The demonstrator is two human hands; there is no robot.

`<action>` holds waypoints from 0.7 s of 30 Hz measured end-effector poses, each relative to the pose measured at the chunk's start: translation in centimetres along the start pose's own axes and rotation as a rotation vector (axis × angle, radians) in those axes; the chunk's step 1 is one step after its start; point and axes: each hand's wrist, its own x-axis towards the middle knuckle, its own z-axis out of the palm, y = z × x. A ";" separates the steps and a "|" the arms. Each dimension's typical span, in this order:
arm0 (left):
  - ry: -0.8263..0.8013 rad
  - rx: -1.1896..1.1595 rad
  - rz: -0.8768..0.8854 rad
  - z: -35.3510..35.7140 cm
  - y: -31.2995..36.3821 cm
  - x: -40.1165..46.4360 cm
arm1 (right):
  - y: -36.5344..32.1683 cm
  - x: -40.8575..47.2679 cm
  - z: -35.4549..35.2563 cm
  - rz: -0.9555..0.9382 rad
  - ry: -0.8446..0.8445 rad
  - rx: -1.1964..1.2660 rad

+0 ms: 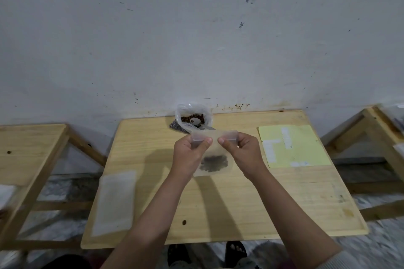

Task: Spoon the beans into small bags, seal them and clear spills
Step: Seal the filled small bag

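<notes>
I hold a small clear bag (215,150) upright above the wooden table (240,203), with a dark clump of beans (214,163) settled at its bottom. My left hand (190,150) pinches the bag's top left corner and my right hand (242,148) pinches the top right corner, along the seal strip. Behind the bag, against the wall, stands an open plastic bag of brown beans (192,118) with a pale spoon (195,121) resting in it.
A stack of flat empty bags (114,202) lies at the table's front left. A yellow sheet with white labels (293,145) lies at the right. Wooden tables stand to the left (30,150) and right (384,129). My feet show below the front edge.
</notes>
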 end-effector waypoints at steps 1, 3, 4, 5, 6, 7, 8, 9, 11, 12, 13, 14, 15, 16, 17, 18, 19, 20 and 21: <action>-0.005 -0.014 -0.007 0.2 -0.2 -0.1 | 0.0 0.0 -0.2 0.001 -0.002 -0.010; -0.005 -0.009 -0.012 0.6 -0.5 -0.3 | 0.1 0.0 -0.7 0.001 -0.004 -0.034; 0.004 -0.001 -0.012 0.8 -0.7 -0.5 | 0.2 0.0 -0.9 -0.001 -0.002 -0.044; 0.012 0.003 -0.010 1.1 -0.9 -0.6 | 0.2 -0.1 -1.1 -0.002 0.003 -0.056; 0.020 0.014 -0.006 1.4 -1.0 -0.7 | 0.3 -0.1 -1.4 -0.003 0.011 -0.065; 0.020 0.026 -0.008 1.7 -1.3 -0.8 | 0.4 -0.2 -1.7 0.003 0.025 -0.065; 0.012 0.051 -0.014 1.9 -1.6 -0.9 | 0.6 -0.2 -2.1 0.023 0.046 -0.049; -0.005 0.080 -0.030 2.0 -2.0 -1.0 | 0.7 -0.3 -2.6 0.060 0.070 -0.011; -0.052 0.169 -0.071 2.2 -3.2 -1.3 | 0.9 -0.4 -3.9 0.151 0.099 0.072; -0.061 0.219 -0.087 2.4 -3.8 -1.5 | 1.2 -0.5 -4.6 0.181 0.102 0.077; -0.060 0.255 -0.097 2.6 -4.5 -1.9 | 1.4 -0.6 -5.3 0.198 0.099 0.062; -0.055 0.277 -0.105 2.9 -5.2 -2.3 | 1.8 -0.8 -5.9 0.202 0.102 0.032; -0.052 0.286 -0.114 3.3 -5.7 -2.7 | 2.3 -0.9 -6.4 0.201 0.117 -0.003; -0.050 0.293 -0.126 3.8 -6.2 -3.1 | 2.9 -1.1 -6.9 0.191 0.143 -0.055; -0.048 0.297 -0.136 4.3 -6.8 -3.5 | 3.7 -1.2 -7.3 0.175 0.175 -0.123; -0.049 0.303 -0.146 4.8 -7.5 -3.8 | 4.5 -1.2 -7.7 0.159 0.203 -0.198; -0.053 0.310 -0.154 5.2 -8.1 -4.2 | 5.1 -1.3 -8.1 0.148 0.217 -0.259; -0.058 0.321 -0.161 5.6 -8.7 -4.6 | 5.8 -1.3 -8.4 0.151 0.220 -0.295; -0.061 0.333 -0.171 5.8 -9.4 -4.9 | 6.4 -1.3 -8.8 0.171 0.215 -0.312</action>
